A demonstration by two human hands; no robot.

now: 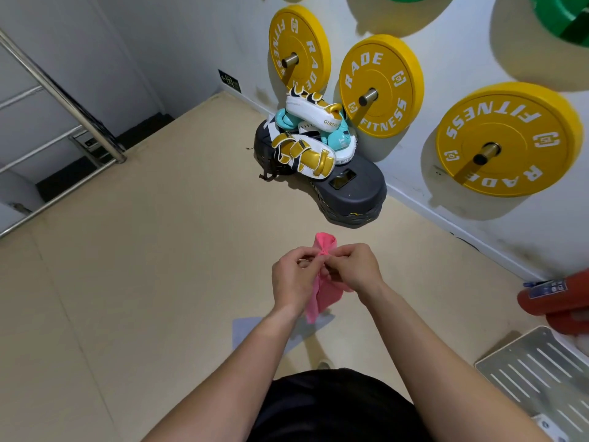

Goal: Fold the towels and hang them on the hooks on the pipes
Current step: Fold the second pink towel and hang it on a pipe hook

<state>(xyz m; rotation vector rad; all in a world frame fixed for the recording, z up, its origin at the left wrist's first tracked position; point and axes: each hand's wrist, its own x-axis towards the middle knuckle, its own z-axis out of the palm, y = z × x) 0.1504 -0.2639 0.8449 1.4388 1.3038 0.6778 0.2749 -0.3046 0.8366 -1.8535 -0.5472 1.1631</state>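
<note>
A small pink towel (325,288) hangs bunched between my two hands in the lower middle of the head view. My left hand (294,275) and my right hand (355,266) meet at its upper part, fingers curled and pinching the cloth. A rolled pink end sticks up above my fingers; the rest droops below them. A thin pale loop or hook shows at my left fingertips, too small to tell apart. A metal pipe rail (60,97) runs diagonally at the upper left. No hooks on it are visible.
Yellow weight plates (381,86) sit on wall pegs to the right. A pile of boxing pads and gloves (306,135) lies on a black stepper by the wall. A red object (561,301) and a slotted metal tray (538,371) lie at the right. Beige floor spreads to the left.
</note>
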